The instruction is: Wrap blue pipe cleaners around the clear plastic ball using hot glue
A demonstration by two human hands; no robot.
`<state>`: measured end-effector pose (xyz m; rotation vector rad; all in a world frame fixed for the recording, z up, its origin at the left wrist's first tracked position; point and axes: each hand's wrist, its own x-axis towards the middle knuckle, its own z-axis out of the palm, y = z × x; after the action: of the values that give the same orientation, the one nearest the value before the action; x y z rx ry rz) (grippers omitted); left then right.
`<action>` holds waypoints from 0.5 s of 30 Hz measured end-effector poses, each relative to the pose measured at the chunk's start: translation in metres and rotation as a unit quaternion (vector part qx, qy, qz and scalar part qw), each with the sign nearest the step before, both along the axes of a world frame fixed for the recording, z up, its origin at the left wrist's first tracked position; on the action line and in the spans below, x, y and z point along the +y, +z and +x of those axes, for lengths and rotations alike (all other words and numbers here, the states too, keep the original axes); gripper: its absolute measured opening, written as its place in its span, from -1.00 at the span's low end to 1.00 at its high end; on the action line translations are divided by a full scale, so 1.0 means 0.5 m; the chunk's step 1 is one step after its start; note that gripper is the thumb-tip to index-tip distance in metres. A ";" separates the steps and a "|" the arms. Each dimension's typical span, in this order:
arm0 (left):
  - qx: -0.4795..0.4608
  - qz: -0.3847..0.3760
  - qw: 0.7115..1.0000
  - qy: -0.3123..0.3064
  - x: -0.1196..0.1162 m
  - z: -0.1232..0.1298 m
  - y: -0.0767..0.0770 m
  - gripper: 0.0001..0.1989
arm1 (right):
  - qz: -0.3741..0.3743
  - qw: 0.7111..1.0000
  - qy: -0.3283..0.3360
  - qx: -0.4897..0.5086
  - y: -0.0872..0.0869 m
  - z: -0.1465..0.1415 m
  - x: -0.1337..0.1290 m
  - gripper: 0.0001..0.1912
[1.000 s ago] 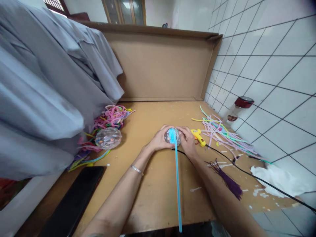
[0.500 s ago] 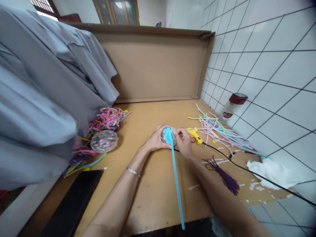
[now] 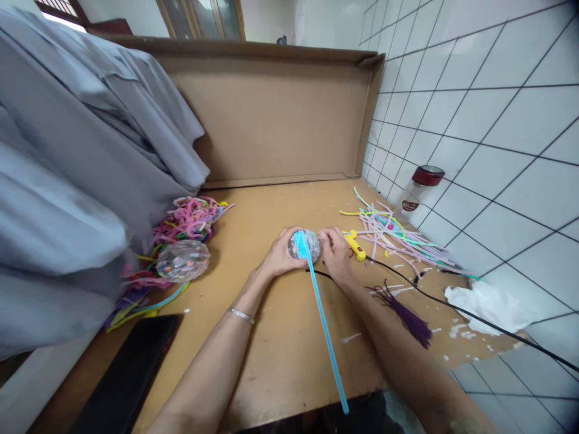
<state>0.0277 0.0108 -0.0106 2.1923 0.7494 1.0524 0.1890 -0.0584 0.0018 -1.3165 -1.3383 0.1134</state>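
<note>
In the head view my left hand (image 3: pixel 281 253) is wrapped round the left side of a clear, rounded plastic ball (image 3: pixel 312 245) with bits of colour inside. A band of light blue pipe cleaner (image 3: pixel 301 245) covers part of its face, and one long blue strand (image 3: pixel 326 325) runs from it toward the table's front edge. Just right of the ball my right hand (image 3: pixel 335 250) is closed in a pinch, its fingertips close to the ball's side. Whatever is between those fingers is too small to make out. A yellow glue gun (image 3: pixel 356 246) lies right beside that hand.
On the left are a second clear ball (image 3: pixel 183 261), a heap of pipe cleaners (image 3: pixel 194 217) and a black phone (image 3: pixel 126 374). To the right lie lilac pipe cleaners (image 3: pixel 389 232), a jar (image 3: pixel 414 196), a purple tassel (image 3: pixel 409 316), white tissue (image 3: pixel 488 306) and a black cord (image 3: pixel 452 303).
My right hand has drawn slightly away from the ball's face to its right side. The blue strand's loose end has swung right. The whole view has shifted a little.
</note>
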 end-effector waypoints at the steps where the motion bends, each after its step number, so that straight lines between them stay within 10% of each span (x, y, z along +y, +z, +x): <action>1: -0.001 0.000 1.000 -0.001 0.001 0.000 0.000 -0.22 | 0.009 1.000 -0.019 0.006 0.004 0.011 0.001 -0.76; 6: 0.002 -0.007 1.000 -0.001 0.001 0.002 0.001 -0.23 | 0.054 0.987 -0.138 0.058 0.007 0.071 0.016 -0.79; 15: -0.014 0.007 1.000 -0.023 -0.002 0.003 0.007 -0.24 | 0.041 0.988 -0.141 0.046 -0.017 0.084 0.025 -0.86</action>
<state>0.0292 0.0100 -0.0073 2.1910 0.6777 1.0666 0.2311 -0.0459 -0.0066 -1.3988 -1.0565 -0.0733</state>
